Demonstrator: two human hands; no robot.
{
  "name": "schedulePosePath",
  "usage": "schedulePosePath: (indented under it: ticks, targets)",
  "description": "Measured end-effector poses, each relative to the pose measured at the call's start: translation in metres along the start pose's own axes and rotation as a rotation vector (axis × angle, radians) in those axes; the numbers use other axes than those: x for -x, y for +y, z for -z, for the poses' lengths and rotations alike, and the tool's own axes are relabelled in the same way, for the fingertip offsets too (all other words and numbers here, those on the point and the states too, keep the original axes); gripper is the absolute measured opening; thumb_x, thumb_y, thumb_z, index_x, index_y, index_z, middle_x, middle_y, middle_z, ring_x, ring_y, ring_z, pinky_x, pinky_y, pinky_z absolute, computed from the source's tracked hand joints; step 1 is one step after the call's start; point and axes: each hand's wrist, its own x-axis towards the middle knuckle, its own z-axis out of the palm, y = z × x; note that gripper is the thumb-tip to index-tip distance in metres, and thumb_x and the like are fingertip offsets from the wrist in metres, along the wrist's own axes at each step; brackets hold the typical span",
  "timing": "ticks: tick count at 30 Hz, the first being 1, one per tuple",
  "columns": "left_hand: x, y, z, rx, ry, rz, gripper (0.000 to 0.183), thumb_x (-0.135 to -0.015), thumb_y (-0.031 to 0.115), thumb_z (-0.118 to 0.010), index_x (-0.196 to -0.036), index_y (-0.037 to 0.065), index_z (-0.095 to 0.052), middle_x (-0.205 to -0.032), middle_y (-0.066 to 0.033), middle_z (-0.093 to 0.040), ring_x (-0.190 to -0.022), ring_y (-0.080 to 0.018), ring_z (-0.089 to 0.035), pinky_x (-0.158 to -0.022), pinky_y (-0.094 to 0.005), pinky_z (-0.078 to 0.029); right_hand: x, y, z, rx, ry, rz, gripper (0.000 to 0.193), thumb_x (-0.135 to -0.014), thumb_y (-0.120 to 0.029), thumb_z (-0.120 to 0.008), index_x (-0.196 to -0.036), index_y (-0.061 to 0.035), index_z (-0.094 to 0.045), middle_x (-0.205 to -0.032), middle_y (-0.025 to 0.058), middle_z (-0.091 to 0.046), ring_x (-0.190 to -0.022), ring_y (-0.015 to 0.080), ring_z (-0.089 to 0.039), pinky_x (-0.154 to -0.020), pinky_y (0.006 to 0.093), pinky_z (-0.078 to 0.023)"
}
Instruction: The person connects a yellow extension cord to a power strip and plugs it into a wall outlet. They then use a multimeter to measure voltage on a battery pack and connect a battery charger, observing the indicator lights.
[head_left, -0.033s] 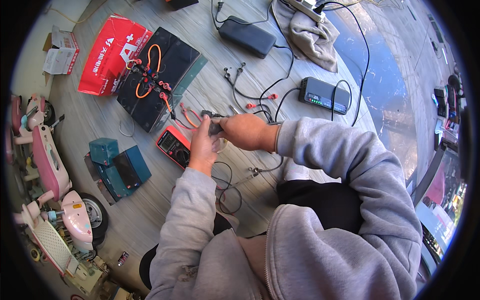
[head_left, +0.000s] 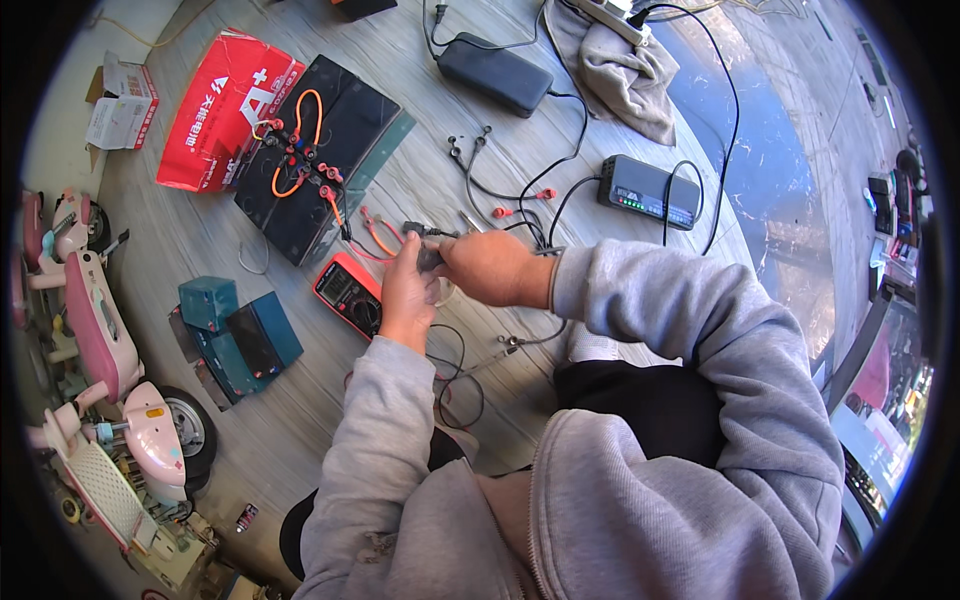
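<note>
Both hands meet over the wooden floor (head_left: 520, 130), near the middle of the scene. The left hand (head_left: 408, 290) and right hand (head_left: 490, 268) each have their grip clamped on a small black connector (head_left: 420, 232) with attached wires. A red multimeter (head_left: 347, 293) lies just left; black batteries (head_left: 320, 150) sit farther left.

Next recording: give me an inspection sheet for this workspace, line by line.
Surface: grey wooden plank floor.
Job's things: small black connector pinched between both hands; red handheld multimeter beside them.
Clutter: black battery pack with orange leads, red carton, teal tool case, grey cloth.
Grippers: left hand and right hand meet on the connector.
Cables: black leads run to two black charger boxes.
Surroundings: pink scooter at left.
</note>
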Motion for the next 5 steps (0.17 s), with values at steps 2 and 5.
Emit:
schedulePosePath:
  ticks: [2, 5]
  targets:
    - [-0.001, -0.002, 0.001, -0.006, 0.023, -0.012, 0.030, -0.091, 0.040, -0.061, -0.082, 0.012, -0.061, -0.060, 0.0017, -0.052, -0.039, -0.0070, -0.034, -0.035, -0.0211, -0.022, 0.001, -0.004, -0.006, 0.046, -0.026, -0.020, 0.022, -0.086, -0.020, -0.056, -0.099, -0.0056, -0.065, -0.088, 0.0173, -0.069, -0.082, 0.0353, -0.067, -0.070, 0.0454, -0.053]
    - [-0.007, -0.005, -0.011, -0.028, 0.173, -0.045, 0.028, -0.091, 0.039, -0.062, -0.081, 0.012, -0.061, -0.059, 0.0010, -0.053, -0.039, -0.0065, -0.036, -0.034, -0.0214, -0.023, 0.003, 0.004, -0.003, 0.058, -0.028, 0.033, 0.029, -0.090, -0.030, -0.057, -0.103, -0.0043, -0.063, -0.085, 0.0176, -0.068, -0.080, 0.0361, -0.066, -0.069, 0.0465, -0.052]
